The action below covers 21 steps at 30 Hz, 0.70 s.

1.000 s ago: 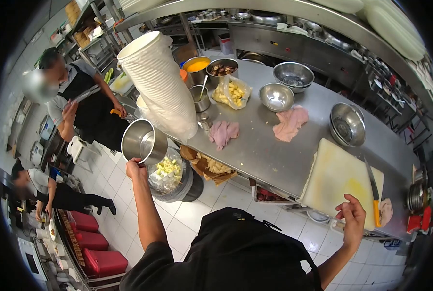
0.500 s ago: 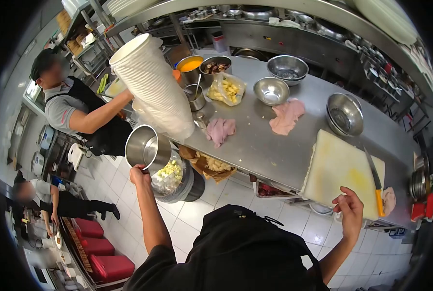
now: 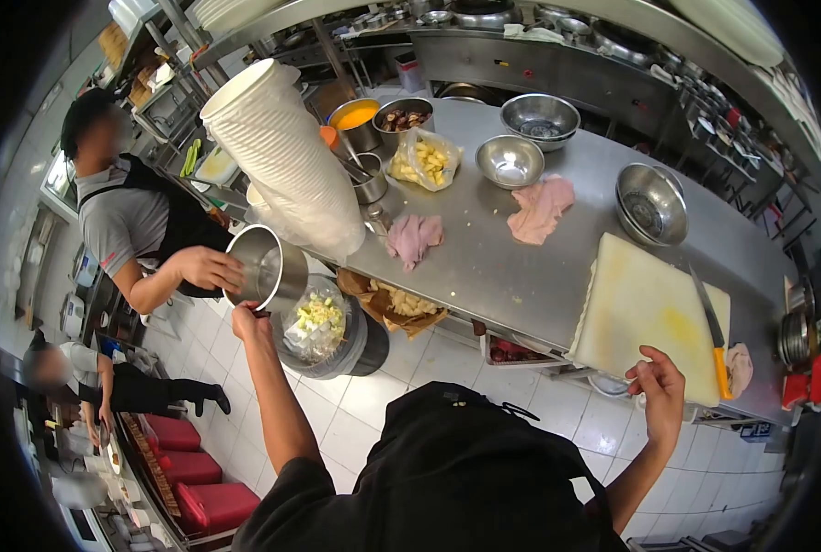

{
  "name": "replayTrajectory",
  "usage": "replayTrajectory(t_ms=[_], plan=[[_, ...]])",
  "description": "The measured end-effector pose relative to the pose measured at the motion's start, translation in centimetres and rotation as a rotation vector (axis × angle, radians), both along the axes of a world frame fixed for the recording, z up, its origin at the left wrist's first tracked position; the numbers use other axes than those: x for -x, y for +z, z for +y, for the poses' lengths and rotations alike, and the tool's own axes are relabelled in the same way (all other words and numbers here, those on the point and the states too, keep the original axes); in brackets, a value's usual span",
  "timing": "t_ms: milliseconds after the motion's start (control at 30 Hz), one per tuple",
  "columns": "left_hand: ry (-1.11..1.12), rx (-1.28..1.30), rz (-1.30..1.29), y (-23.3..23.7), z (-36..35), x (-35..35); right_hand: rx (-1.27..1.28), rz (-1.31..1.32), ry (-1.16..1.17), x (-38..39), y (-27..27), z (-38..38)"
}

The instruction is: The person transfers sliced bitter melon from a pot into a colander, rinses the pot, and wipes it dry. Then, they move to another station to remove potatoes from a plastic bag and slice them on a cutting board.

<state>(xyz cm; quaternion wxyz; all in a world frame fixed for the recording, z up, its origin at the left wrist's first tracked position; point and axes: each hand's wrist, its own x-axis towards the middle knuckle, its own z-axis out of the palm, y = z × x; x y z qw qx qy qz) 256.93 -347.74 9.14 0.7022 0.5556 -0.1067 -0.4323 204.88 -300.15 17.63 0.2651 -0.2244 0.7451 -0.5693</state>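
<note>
A deep steel pot is held out at the left by my left hand, its fingers closed on the handle side. A co-worker's hand reaches to the pot's rim from the left. My right hand is raised with bent fingers in front of the white cutting board; whether it holds anything I cannot make out. A knife with an orange handle lies on the board's right part, beside a piece of pale meat.
The steel table bears a tall stack of white containers, a bag of yellow pieces, two pink meat pieces and steel bowls. A lined bin stands below. Another person is farther left.
My left hand has moved the pot slightly left and up. The co-worker's hand has come down from behind the container stack to the pot. My right hand has barely shifted.
</note>
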Motion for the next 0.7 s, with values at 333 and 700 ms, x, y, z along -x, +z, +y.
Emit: replayTrajectory(t_ms=[333,700], plan=[[0.118,0.266,-0.215,3.0,-10.8,-12.7,-0.018,-0.009,-0.013,0.2,0.7,0.4],[-0.941,-0.558,-0.940,-20.8,13.6,-5.6,-0.368,0.063,0.298,-1.6,-8.1,3.0]])
